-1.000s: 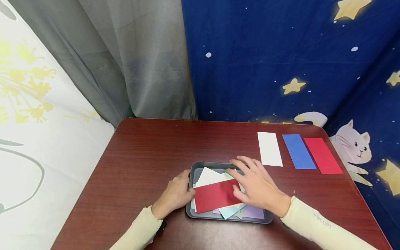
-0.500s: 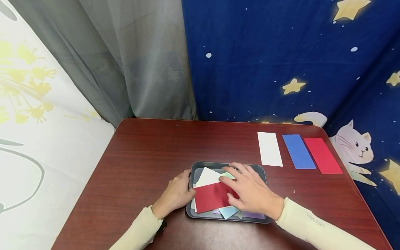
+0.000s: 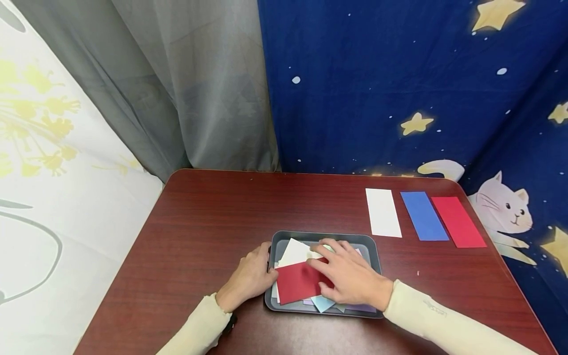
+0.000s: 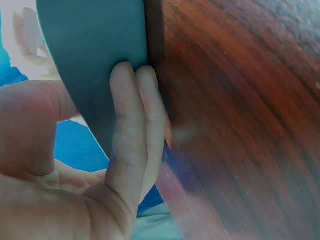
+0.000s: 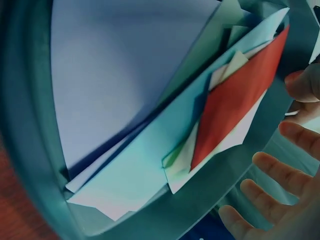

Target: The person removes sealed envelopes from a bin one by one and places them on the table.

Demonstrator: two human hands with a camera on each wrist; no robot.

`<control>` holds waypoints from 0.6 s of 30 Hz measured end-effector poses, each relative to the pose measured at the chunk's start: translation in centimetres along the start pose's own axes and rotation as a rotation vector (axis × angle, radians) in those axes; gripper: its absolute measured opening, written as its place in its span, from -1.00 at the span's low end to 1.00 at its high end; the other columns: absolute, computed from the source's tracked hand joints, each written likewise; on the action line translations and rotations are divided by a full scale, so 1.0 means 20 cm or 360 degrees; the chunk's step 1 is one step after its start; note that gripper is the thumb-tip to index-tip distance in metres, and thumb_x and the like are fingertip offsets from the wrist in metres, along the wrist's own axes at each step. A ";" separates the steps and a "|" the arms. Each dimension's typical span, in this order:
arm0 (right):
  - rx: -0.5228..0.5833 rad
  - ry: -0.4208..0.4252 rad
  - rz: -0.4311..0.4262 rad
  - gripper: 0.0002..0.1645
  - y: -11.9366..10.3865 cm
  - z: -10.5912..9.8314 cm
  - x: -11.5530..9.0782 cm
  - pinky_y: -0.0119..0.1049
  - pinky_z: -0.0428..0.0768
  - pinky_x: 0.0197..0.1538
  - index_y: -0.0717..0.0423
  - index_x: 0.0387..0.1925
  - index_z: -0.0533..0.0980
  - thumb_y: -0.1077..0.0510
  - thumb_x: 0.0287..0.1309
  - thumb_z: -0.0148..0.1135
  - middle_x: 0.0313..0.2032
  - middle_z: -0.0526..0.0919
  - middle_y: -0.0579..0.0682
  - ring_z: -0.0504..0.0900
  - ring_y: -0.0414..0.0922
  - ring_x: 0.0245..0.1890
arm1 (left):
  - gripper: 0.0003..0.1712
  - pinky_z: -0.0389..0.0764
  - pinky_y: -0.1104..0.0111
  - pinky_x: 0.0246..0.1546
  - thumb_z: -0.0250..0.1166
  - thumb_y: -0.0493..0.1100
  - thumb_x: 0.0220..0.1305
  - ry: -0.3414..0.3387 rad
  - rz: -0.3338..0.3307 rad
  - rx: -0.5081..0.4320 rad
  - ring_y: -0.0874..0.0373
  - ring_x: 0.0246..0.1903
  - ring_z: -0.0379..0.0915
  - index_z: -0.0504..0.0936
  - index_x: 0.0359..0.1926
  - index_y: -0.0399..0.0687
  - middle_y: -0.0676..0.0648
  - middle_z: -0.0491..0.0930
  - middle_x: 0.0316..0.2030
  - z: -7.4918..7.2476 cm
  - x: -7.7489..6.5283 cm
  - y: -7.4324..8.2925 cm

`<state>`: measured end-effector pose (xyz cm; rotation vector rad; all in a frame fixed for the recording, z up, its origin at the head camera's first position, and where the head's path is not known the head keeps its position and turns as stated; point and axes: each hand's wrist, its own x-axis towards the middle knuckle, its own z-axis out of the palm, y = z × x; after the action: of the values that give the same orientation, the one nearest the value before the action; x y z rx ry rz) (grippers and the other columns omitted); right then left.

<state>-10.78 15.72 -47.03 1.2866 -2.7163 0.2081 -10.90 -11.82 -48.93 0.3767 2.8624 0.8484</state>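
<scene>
A dark grey tray (image 3: 372,243) sits near the table's front edge with loose paper pieces in it. On top lies a red card (image 3: 296,281), over a white sheet (image 3: 294,252) and a light blue piece (image 3: 323,303). My left hand (image 3: 249,277) grips the tray's left side; in the left wrist view its fingers (image 4: 131,130) press along the outer wall (image 4: 87,45). Above the papers, my right hand (image 3: 348,276) has its fingers spread, covering the red card's right end. The right wrist view shows a large pale lavender sheet (image 5: 115,65) lying beside the red card.
A white card (image 3: 383,212), a blue card (image 3: 424,216) and a second red card (image 3: 458,222) lie in a row at the back right of the brown table (image 3: 213,212). Grey and blue star-patterned curtains (image 3: 346,123) hang right behind the table.
My right hand has moved left and slightly down over the tray, covering more of the red card. The left hand stays at the tray's side.
</scene>
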 end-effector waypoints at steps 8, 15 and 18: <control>-0.0005 -0.0159 -0.0008 -0.23 0.01 0.04 -0.02 0.10 0.35 0.16 -0.27 0.26 0.45 -0.30 -0.04 0.32 0.24 0.42 -0.07 0.30 -0.03 0.25 | -0.33 0.57 0.17 -0.26 0.32 -0.11 0.10 -0.0003 0.0006 0.0000 0.10 -0.30 0.53 0.37 0.23 -0.19 -0.03 0.53 -0.13 0.00 0.00 0.00; -0.0035 -0.0236 -0.0051 -0.29 0.02 0.07 -0.03 0.13 0.40 0.12 -0.33 0.23 0.48 -0.32 -0.02 0.28 0.26 0.38 -0.05 0.31 -0.02 0.24 | -0.33 0.57 0.18 -0.26 0.34 -0.11 0.12 -0.0010 0.0011 -0.0004 0.11 -0.29 0.53 0.36 0.24 -0.20 -0.05 0.53 -0.12 0.00 0.00 -0.01; -0.0023 -0.0266 -0.0048 -0.26 0.02 0.08 -0.03 0.16 0.41 0.10 -0.34 0.24 0.48 -0.33 -0.04 0.31 0.27 0.38 -0.05 0.31 -0.02 0.24 | -0.32 0.58 0.19 -0.26 0.35 -0.11 0.13 -0.0015 0.0011 -0.0012 0.11 -0.27 0.53 0.36 0.25 -0.21 -0.06 0.53 -0.11 0.00 0.00 -0.01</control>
<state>-10.76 16.13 -48.68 1.3990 -2.8270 0.0810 -10.89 -11.90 -49.09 0.3894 2.8499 0.8562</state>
